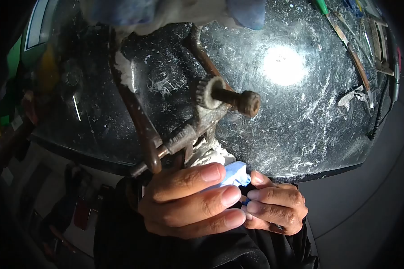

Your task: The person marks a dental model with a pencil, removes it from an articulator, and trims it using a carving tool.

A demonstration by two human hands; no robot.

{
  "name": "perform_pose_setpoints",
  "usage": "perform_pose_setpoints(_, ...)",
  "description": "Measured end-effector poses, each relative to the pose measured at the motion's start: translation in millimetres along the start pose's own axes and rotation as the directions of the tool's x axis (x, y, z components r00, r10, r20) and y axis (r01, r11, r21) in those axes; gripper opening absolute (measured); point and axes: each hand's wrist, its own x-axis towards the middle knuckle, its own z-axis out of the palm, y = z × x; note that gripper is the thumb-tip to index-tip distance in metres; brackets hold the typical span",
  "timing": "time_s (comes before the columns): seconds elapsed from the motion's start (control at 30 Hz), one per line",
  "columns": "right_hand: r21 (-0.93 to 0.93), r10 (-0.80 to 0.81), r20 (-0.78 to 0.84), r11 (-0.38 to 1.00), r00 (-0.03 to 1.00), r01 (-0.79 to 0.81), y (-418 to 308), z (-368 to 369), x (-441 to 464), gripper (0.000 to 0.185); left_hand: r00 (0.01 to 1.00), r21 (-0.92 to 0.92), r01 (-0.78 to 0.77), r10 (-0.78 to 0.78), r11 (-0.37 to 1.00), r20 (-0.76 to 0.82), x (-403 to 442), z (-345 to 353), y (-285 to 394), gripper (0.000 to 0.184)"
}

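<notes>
A metal dental articulator (184, 134) with a knurled wheel and a long screw stands tilted over the bench edge. White plaster (206, 152) clings to its near end, with a faceted light-blue piece (234, 174) on it. My left hand (188, 204) curls its fingers around this near end and the blue piece; its thumb is hidden. Closed close beside it is my right hand (276, 204), its fingertips pinched together by the blue piece. A bit of darker blue shows at those fingertips, too small to name. More blurred white plaster with blue parts (179, 13) fills the top edge.
The dark, scratched bench top (300, 130) carries white dust and scrapings. A long thin tool (357, 67) lies at the right, near a pale scrap (352, 96) and a black cable (381, 114). A bright light reflects off the surface.
</notes>
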Motion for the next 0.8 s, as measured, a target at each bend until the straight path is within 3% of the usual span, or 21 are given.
perform_pose_setpoints(0.27,-0.024,-0.015,0.064,1.000,0.998,0.016,-0.4,-4.7,2.6,0.020,0.998,0.013,-0.032,0.033,0.999,-0.044,-4.4,0.8,-1.9,0.018)
perform_pose_setpoints(0.57,-0.063,-0.044,-0.027,0.997,0.999,0.042,2.1,0.5,0.6,0.023,0.995,0.061,-0.062,0.066,0.996,-0.068,-1.8,4.8,-2.8,0.019)
perform_pose_setpoints(0.77,-0.023,-0.007,0.117,1.000,0.993,0.010,-1.5,-7.3,9.5,0.020,0.998,0.011,-0.020,0.021,1.000,-0.053,-2.9,1.6,-0.7,0.025)
perform_pose_setpoints(0.8,0.026,0.019,0.055,0.999,0.998,-0.021,-1.5,-5.1,8.3,0.020,0.999,0.002,-0.009,0.009,1.000,-0.047,-3.3,0.3,0.0,0.026)
